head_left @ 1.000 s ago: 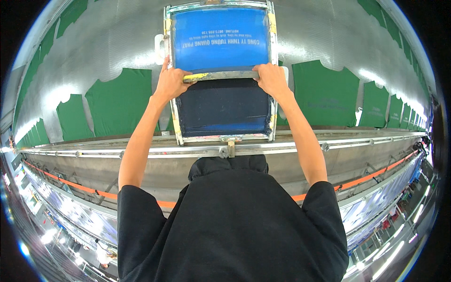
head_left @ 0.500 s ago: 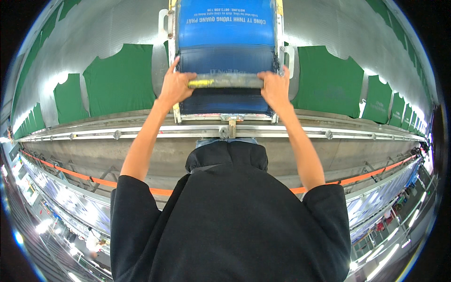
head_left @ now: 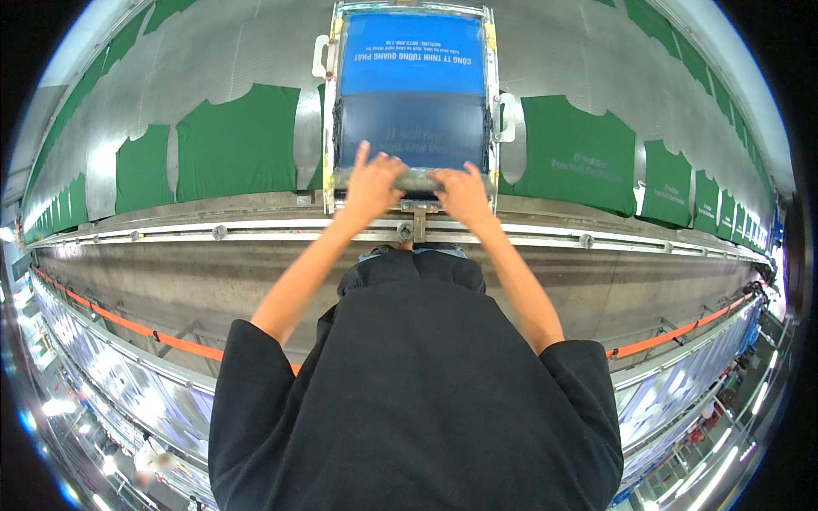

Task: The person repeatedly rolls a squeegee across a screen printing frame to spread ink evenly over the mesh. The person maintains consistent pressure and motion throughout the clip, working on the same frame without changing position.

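Note:
At the near end of a metal screen frame (head_left: 492, 64), my left hand (head_left: 372, 189) and my right hand (head_left: 460, 194) grip a long grey squeegee (head_left: 416, 180), both spaced inward from its ends, with some fingers raised. The screen's far half (head_left: 413, 72) is bright blue with white lettering; its near half (head_left: 413, 123) is coated dark, with faint lettering showing through. White handles (head_left: 507, 117) stick out at both sides of the frame. Cut green fabric pieces (head_left: 234, 140) lie flat on the metal table beside it, those on the right bearing pale prints (head_left: 575, 166).
A long steel rail (head_left: 528, 237) with round stops runs along the table's near edge. An orange bar (head_left: 128, 324) runs behind me, alongside another long bright table (head_left: 153, 400). A person in white (head_left: 149, 460) is far behind at lower left.
The squeegee has come toward me from the screen's middle to its near end, leaving a thinner dark layer above it. My hands have moved closer together along it.

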### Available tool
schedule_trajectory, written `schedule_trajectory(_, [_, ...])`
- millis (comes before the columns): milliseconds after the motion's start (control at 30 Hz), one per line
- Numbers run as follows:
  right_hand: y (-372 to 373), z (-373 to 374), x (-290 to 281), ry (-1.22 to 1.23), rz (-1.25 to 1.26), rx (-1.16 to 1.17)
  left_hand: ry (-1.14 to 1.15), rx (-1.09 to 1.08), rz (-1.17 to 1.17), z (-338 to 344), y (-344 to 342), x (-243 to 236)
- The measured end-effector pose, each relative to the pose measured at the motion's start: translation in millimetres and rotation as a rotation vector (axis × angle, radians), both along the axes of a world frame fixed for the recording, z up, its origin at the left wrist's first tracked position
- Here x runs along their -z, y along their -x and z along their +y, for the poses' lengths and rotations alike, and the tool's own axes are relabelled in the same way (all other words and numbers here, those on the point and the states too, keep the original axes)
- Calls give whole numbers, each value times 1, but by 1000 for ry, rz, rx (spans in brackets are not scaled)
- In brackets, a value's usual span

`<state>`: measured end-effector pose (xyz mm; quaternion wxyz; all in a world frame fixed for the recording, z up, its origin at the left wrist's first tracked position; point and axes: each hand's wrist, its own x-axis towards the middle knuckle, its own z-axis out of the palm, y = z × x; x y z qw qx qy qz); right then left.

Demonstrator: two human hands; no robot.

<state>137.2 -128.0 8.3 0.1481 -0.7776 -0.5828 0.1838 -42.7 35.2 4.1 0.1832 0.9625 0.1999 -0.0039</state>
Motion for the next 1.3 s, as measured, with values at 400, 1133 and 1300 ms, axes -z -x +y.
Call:
schedule_trajectory(400, [-83, 57, -37, -251, -65, 270, 92, -59, 78, 80, -93, -4])
schedule_trajectory(1133, [-112, 117, -26, -553, 730, 1092, 249, -163, -208, -9, 66, -22])
schedule_trajectory(1300, [-11, 204, 42, -622, 790, 987, 157, -151, -95, 94, 160, -6])
